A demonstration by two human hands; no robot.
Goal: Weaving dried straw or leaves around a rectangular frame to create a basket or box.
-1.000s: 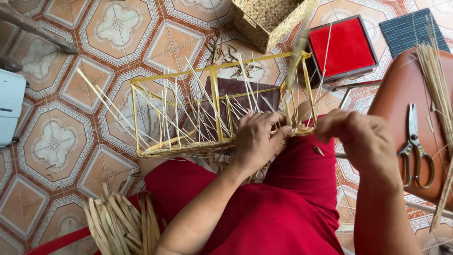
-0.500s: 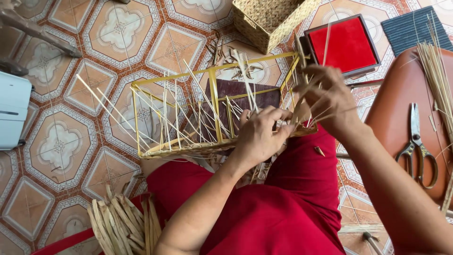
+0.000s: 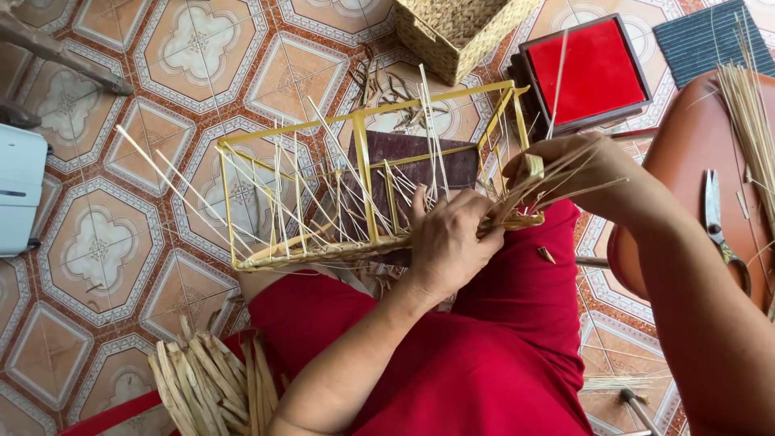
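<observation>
Straw strands point(image 3: 557, 173) hide the right hand point(image 3: 577, 165) grip; left hand point(image 3: 448, 242) presses the yellow frame point(image 3: 363, 161)

No packages, labels, signs, screens.

A yellow frame point(image 3: 361, 153) over red cloth point(image 3: 484, 355), a red-topped box point(image 3: 593, 73), and terracotta-and-cream patterned tiles point(image 3: 97, 242).

patterned terracotta floor tiles point(image 3: 97, 242)
</observation>
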